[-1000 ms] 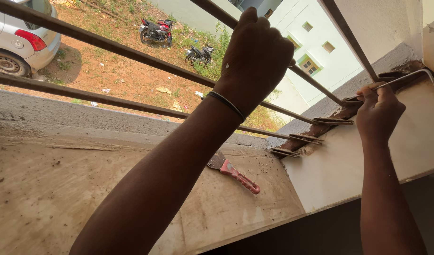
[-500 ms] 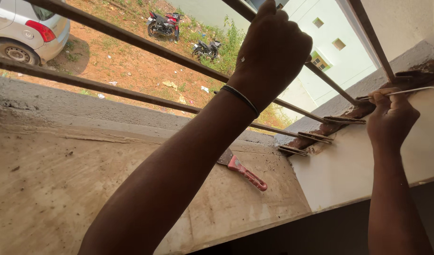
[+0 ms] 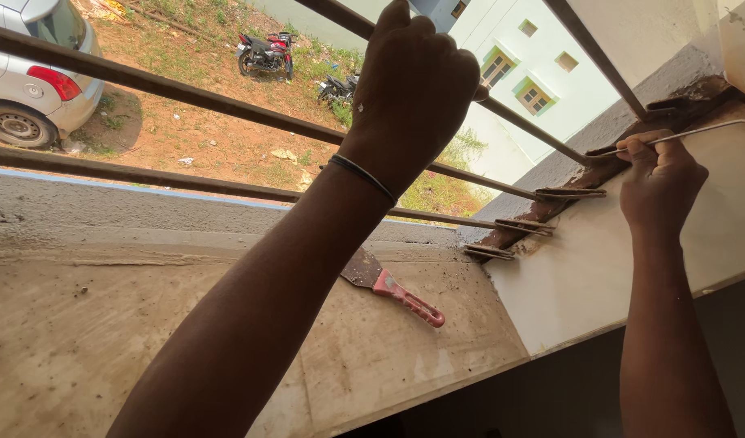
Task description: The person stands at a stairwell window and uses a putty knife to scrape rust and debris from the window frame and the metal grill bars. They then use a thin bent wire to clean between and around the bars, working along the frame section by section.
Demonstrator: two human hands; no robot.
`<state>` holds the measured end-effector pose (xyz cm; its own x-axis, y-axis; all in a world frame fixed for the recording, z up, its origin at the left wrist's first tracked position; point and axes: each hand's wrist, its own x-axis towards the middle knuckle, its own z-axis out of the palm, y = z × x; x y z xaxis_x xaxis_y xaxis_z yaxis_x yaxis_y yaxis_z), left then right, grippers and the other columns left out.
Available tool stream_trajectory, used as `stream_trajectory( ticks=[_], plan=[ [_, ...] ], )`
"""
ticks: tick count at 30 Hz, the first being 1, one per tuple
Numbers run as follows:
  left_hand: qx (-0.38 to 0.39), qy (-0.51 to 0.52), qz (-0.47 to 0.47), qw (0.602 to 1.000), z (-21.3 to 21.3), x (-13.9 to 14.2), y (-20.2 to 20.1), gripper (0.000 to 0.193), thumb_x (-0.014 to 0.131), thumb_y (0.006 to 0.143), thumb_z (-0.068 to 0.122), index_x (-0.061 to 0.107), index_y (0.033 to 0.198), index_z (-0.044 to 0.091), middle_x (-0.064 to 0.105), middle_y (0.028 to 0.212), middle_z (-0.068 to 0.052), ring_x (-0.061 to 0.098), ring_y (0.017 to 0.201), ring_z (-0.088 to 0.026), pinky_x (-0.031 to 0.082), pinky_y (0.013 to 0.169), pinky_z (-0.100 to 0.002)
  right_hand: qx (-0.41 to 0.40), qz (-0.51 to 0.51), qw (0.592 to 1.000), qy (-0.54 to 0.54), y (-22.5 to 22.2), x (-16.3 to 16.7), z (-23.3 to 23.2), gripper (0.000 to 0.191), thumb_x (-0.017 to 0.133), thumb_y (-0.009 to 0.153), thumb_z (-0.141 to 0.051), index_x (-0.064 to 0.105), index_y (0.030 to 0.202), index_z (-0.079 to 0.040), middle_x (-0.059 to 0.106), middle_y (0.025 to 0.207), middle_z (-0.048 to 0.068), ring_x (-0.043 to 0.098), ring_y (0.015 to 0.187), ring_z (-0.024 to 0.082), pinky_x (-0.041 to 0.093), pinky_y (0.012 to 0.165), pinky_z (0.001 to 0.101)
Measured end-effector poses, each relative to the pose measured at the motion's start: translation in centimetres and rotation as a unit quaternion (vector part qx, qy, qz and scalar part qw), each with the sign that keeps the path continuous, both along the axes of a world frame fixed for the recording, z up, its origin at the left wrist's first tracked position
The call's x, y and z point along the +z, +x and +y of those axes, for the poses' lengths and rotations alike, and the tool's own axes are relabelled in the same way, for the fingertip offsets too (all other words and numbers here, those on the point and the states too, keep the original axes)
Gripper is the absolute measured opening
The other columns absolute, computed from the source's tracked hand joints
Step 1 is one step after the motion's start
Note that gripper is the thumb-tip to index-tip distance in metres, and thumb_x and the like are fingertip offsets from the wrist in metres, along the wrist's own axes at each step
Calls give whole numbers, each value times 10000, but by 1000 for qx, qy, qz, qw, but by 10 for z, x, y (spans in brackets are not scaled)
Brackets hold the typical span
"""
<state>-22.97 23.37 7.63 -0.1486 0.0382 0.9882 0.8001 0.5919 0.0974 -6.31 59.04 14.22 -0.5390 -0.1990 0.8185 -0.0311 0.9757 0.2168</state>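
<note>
Bent metal rod [image 3: 689, 132], thin and pale, is lying along the upper right edge of the window opening, where the rusty grille ends [image 3: 543, 212] are meeting the plastered side wall [image 3: 607, 268]; its far end is turning down in a short hook near the top right corner. Right hand [image 3: 659, 180] is closing around the rod's near end, fingers curled tight on it, thumb side pressing toward the rough brown patch of broken plaster beside the wall. Left hand [image 3: 411, 88] is reaching up and forward, wrapping in a full fist around one of the dark grille bars [image 3: 194, 96] that are running slantwise across the opening; a thin dark band [image 3: 362, 173] is sitting on that wrist. Below the left forearm, a scraper [image 3: 392, 288] with a rust-stained blade and a red handle is lying flat on the dusty concrete sill [image 3: 80, 324], well apart from both hands, blade pointing toward the grille. Sill surface is showing grit and pale smears. Outside, through the bars, a silver car [image 3: 32, 77] is standing at the left on bare reddish ground, two motorcycles [image 3: 267, 50] are parked farther back near some grass, and a pale green building [image 3: 543, 73] is showing at the upper right.
</note>
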Motion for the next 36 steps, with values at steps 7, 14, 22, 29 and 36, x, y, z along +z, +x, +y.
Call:
stream_trajectory(
  ticks=[7,14,22,29,36],
  plan=[
    [-37,40,25,998,4,-2,-2,248,841,778,397,784,668,183,722,650,-66,690,759,-230,462,857,-414,99,41,984,-145,-11,2,-25,116,602,1118,11,599,1002,6,722,951,71,760,906,129,660,840,262],
    [-36,42,16,998,2,1,-1,210,842,737,370,795,632,193,729,642,-79,698,762,-237,463,848,-413,30,73,993,-83,-10,-7,-23,91,590,1130,22,616,1044,40,744,970,120,757,905,191,645,807,325],
    [-3,32,9,999,7,1,-2,228,815,754,414,807,651,211,730,621,-65,709,745,-224,493,804,-417,147,-5,966,-211,22,-17,-42,91,540,1201,17,564,1118,48,735,1025,150,747,895,172,654,865,302],
    [-23,23,-6,999,9,1,-1,226,827,772,405,816,675,201,726,605,-72,717,622,-214,490,673,-414,16,-54,986,-157,19,-46,-46,104,604,1162,-4,652,1082,43,743,1006,112,748,904,176,625,813,293],
    [-54,112,39,992,19,-1,-7,96,841,633,237,798,634,151,718,626,-105,729,657,-252,531,633,-408,-20,-52,997,-57,6,-69,-34,115,668,1152,-6,697,1048,35,742,1013,120,753,897,203,621,763,293]
  ],
)
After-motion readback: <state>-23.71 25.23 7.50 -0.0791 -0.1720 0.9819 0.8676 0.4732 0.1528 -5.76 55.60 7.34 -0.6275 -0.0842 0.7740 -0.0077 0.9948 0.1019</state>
